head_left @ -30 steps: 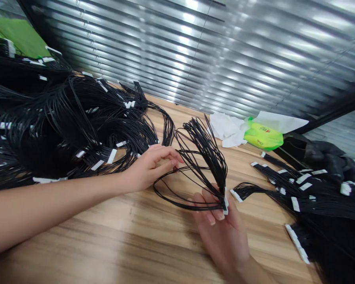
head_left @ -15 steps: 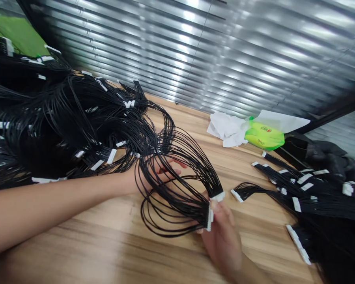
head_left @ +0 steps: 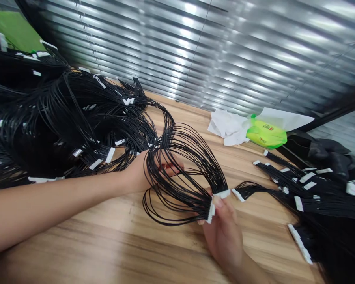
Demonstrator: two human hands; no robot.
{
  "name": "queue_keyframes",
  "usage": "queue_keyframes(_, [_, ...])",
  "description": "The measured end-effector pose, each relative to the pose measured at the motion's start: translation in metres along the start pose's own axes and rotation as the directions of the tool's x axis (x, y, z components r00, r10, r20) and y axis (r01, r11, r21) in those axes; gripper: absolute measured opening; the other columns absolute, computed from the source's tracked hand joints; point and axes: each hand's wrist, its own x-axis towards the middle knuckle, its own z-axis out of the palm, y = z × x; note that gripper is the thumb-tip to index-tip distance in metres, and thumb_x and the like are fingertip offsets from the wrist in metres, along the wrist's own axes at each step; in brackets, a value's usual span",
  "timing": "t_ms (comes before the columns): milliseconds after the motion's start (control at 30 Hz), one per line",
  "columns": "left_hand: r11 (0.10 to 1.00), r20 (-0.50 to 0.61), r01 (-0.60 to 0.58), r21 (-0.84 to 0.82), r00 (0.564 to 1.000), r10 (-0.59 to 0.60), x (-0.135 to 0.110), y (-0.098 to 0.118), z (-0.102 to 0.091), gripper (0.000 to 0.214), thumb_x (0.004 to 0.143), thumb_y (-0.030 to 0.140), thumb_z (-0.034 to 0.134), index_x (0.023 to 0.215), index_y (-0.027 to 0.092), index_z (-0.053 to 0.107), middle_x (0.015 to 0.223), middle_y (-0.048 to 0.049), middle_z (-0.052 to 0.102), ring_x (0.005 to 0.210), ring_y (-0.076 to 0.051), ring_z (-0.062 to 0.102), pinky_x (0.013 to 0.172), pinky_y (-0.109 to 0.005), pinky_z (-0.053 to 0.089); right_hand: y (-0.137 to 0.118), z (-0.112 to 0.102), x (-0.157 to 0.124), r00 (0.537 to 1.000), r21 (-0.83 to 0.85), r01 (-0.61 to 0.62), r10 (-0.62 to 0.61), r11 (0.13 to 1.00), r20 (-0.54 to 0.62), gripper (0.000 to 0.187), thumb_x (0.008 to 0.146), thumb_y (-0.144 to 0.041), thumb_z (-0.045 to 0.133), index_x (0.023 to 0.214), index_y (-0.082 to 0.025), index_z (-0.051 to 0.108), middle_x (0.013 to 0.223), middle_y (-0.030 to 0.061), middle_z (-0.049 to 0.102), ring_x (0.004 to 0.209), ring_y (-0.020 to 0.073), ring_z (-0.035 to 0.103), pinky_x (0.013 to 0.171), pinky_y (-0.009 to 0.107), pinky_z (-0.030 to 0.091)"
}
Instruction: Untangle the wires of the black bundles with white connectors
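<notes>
We see the bundle in the middle of the frame now much fuller than in the view a second ago: where a thin spray of looped black wires (head_left: pixel 180 157) hung from one connector, two white plastic connectors (head_left: pixel 214 205) now sit together at its lower right end. The two stand at an angle to each other, one strip running along the top of the hand and the other dropping down its side.

Our right hand (head_left: pixel 223 236), low and right of centre, makes a narrow pinch, with the thumb and fingers closed around both connectors. Its fingertips (head_left: pixel 217 202) press against the white plastic, and the wires fan out from there in long loops toward the left.

Our left hand (head_left: pixel 162 169) comes in from the left edge and sits behind those loops, its fingers showing through the wires. It touches the bundle, but the strands hide too much for us to tell whether it grips them or only supports them.

A large heap of black wires with white connectors (head_left: pixel 62 122) fills the left of the frame, just beside the left wrist. A smaller spread of the same wires (head_left: pixel 316 205) lies at lower right, and one of its connectors (head_left: pixel 238 195) sits near our right hand. On the wooden table (head_left: pixel 106 240), a crumpled white tissue (head_left: pixel 227 128) and a green packet (head_left: pixel 266 135) lie toward the back, below the metal window blinds (head_left: pixel 195 51).
</notes>
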Motion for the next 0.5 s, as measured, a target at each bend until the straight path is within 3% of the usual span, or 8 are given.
queue_keyframes(67, [0.993, -0.078, -0.013, -0.115, 0.997, 0.004, 0.003, 0.004, -0.002, 0.016, 0.091, 0.028, 0.056, 0.089, 0.017, 0.069, 0.085, -0.0015, 0.071, 0.079, -0.013, 0.066, 0.074, -0.025, 0.057, 0.004, -0.003, -0.001, 0.999, -0.020, -0.042, 0.042, 0.999, 0.027, 0.024, 0.068, -0.045, 0.077, 0.068, -0.022, 0.070, 0.052, -0.0047, 0.052, 0.043, 0.0097, 0.038, 0.044, 0.026, 0.043])
queue_keyframes(167, [0.982, -0.134, -0.126, -0.141, 0.985, 0.107, 0.005, 0.010, -0.004, 0.014, 0.092, 0.022, 0.054, 0.093, 0.017, 0.068, 0.093, -0.0028, 0.073, 0.087, -0.013, 0.068, 0.081, -0.026, 0.057, 0.011, -0.009, -0.002, 0.994, -0.048, -0.090, 0.093, 0.995, 0.065, 0.023, 0.072, -0.045, 0.074, 0.073, -0.022, 0.071, 0.053, -0.0037, 0.056, 0.044, 0.0104, 0.042, 0.048, 0.026, 0.044])
queue_keyframes(267, [0.980, -0.083, -0.128, -0.153, 0.990, 0.116, 0.005, 0.011, -0.005, 0.015, 0.092, 0.017, 0.054, 0.099, 0.017, 0.067, 0.097, -0.0023, 0.073, 0.092, -0.012, 0.069, 0.084, -0.024, 0.056, 0.014, -0.012, -0.003, 0.990, -0.079, -0.095, 0.102, 0.992, 0.098, 0.025, 0.076, -0.046, 0.071, 0.078, -0.021, 0.072, 0.053, -0.0029, 0.058, 0.047, 0.0113, 0.047, 0.054, 0.027, 0.045])
queue_keyframes(400, [0.969, 0.045, -0.040, -0.244, 0.998, 0.053, 0.004, 0.008, -0.001, 0.018, 0.092, 0.023, 0.054, 0.093, 0.014, 0.069, 0.086, -0.0030, 0.074, 0.080, -0.011, 0.068, 0.073, -0.019, 0.054, 0.015, -0.014, -0.002, 0.983, -0.104, -0.128, 0.139, 0.986, 0.116, 0.028, 0.075, -0.048, 0.071, 0.079, -0.020, 0.072, 0.055, -0.0021, 0.059, 0.051, 0.0127, 0.051, 0.054, 0.027, 0.045])
queue_keyframes(500, [0.963, 0.007, -0.030, -0.267, 0.999, 0.033, 0.005, 0.006, -0.001, 0.022, 0.091, 0.026, 0.054, 0.084, 0.013, 0.070, 0.079, -0.0028, 0.072, 0.074, -0.010, 0.066, 0.071, -0.019, 0.054, 0.016, -0.016, -0.004, 0.968, -0.112, -0.165, 0.183, 0.980, 0.174, 0.028, 0.078, -0.048, 0.069, 0.081, -0.020, 0.072, 0.058, -0.0014, 0.060, 0.053, 0.0130, 0.052, 0.055, 0.027, 0.045])
